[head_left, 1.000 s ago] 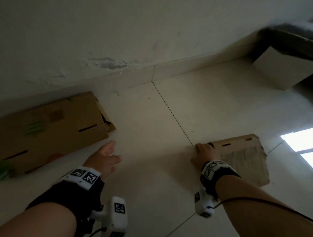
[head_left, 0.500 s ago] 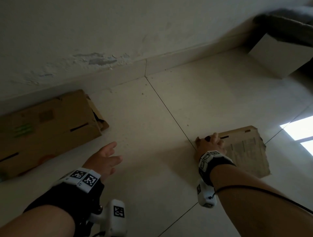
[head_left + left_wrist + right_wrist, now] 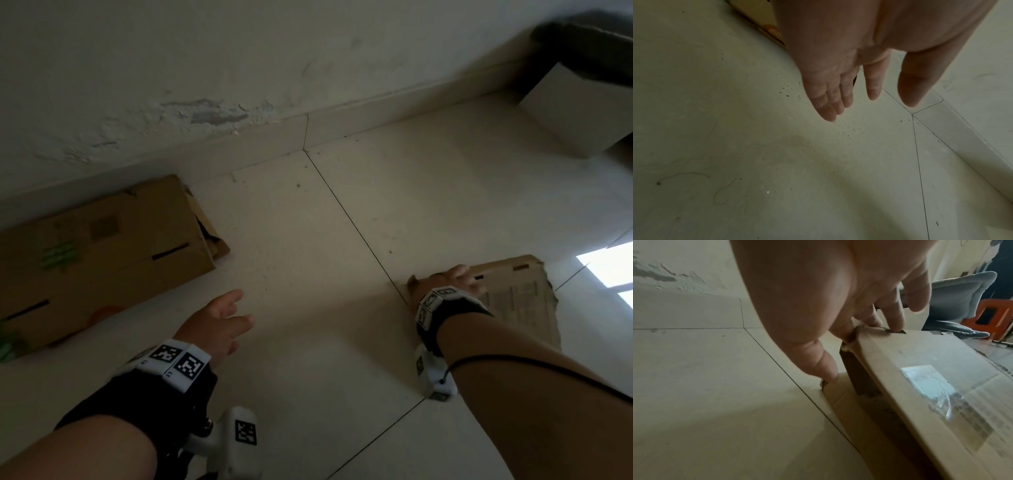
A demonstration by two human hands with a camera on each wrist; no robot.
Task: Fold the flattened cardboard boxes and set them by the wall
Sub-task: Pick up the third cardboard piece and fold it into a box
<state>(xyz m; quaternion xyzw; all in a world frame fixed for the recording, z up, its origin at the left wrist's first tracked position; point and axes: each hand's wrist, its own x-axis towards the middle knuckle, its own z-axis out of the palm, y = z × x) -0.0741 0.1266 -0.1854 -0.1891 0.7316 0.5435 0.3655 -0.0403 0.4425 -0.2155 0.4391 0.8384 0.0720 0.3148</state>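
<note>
A small flattened cardboard box (image 3: pixel 520 301) lies on the tiled floor at the right. My right hand (image 3: pixel 442 284) is at its near-left corner. In the right wrist view my right hand (image 3: pixel 861 350) has its thumb on the lower flap (image 3: pixel 842 395) while curled fingers (image 3: pixel 894 321) hook the edge of the top panel (image 3: pixel 931 386), and a dark gap shows between the two layers. A larger brown box (image 3: pixel 102 253) lies along the wall at the left. My left hand (image 3: pixel 219 318) hovers over bare floor with straight fingers (image 3: pixel 830 100), holding nothing.
The wall (image 3: pixel 205 68) with flaking paint and its skirting board (image 3: pixel 376 120) run across the back. A white block (image 3: pixel 579 113) under dark cloth (image 3: pixel 589 37) stands at the far right. Behind the small box are a grey chair (image 3: pixel 957 296) and an orange stool (image 3: pixel 990 316).
My right hand has slid from the small box's left edge onto its corner, fingers now over the top edge with the layers parted. My left hand has hardly moved.
</note>
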